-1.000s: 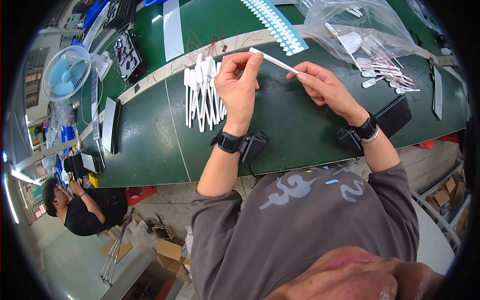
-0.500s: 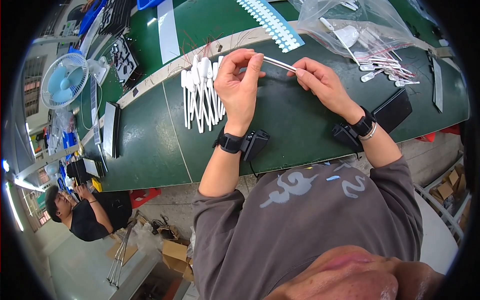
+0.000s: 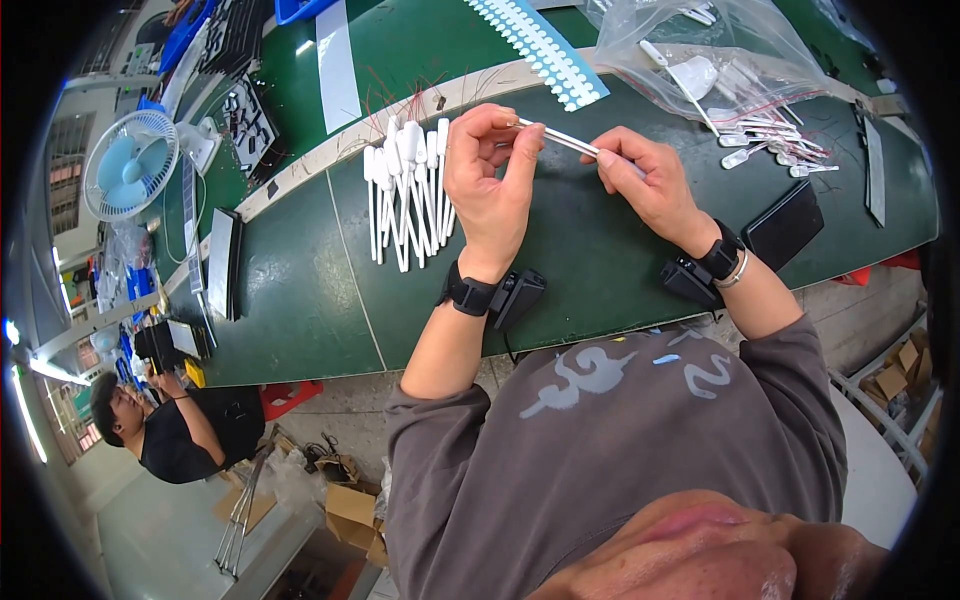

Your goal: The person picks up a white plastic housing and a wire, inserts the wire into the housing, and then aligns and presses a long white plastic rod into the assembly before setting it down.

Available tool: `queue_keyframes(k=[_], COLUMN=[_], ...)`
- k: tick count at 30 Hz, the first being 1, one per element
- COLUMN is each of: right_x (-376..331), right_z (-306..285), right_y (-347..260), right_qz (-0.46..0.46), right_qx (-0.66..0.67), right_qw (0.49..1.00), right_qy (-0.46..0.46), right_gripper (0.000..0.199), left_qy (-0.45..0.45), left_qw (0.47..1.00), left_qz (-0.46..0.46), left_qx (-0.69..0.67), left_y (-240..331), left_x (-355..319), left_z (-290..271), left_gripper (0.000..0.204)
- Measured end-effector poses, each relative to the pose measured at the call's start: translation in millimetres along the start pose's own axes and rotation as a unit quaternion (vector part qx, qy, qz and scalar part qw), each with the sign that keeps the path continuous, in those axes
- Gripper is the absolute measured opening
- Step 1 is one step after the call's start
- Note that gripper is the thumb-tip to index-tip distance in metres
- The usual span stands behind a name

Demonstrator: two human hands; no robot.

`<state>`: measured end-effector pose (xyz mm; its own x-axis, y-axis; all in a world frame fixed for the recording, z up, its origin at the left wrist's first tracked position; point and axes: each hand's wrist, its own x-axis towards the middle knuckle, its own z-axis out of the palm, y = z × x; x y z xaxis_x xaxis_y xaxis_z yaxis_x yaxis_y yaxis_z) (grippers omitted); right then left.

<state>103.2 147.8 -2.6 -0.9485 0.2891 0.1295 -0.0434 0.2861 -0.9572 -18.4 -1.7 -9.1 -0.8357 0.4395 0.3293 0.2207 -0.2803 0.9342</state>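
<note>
My left hand (image 3: 488, 195) and my right hand (image 3: 652, 188) hold a thin white stick (image 3: 564, 140) between them above the green table. The left fingers pinch its left end, which they partly hide. Its other end lies between my right thumb and fingers. Just left of my left hand, several white sticks with paddle-shaped heads (image 3: 408, 195) lie side by side, with thin red wires at their far ends. Beyond my right hand, more white paddle-headed pieces with wires (image 3: 780, 140) lie in a loose pile.
A clear plastic bag (image 3: 735, 60) holding white pieces lies at the far right. A blue sheet of white stickers (image 3: 535, 50) is at the back. A black flat object (image 3: 786, 220) rests beside my right wrist. A fan (image 3: 130, 165) and a seated person (image 3: 190, 425) are at left.
The stick now tilts down more toward the right. My right hand has shifted slightly downward, and my left hand has moved a little to the right.
</note>
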Motion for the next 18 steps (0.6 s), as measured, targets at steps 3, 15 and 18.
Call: queue_keyframes(k=[3,15,18], right_x=[0,-1,0], right_z=[0,1,0], right_y=[0,3,5], right_qz=[-0.008,-0.042,-0.057], right_qx=[0.000,-0.036,-0.034], right_qw=[1.000,0.998,0.998], right_qy=[-0.002,0.010,0.009], right_gripper=[0.023,0.020,0.017], left_qy=[-0.004,-0.011,-0.020], left_qw=[1.000,0.983,0.978], left_qz=[0.001,-0.136,-0.165], left_qx=[-0.004,-0.119,-0.125], left_y=[2,20,20], left_x=[-1,6,8], left_z=[2,-2,-5], left_gripper=[0.025,0.026,0.021])
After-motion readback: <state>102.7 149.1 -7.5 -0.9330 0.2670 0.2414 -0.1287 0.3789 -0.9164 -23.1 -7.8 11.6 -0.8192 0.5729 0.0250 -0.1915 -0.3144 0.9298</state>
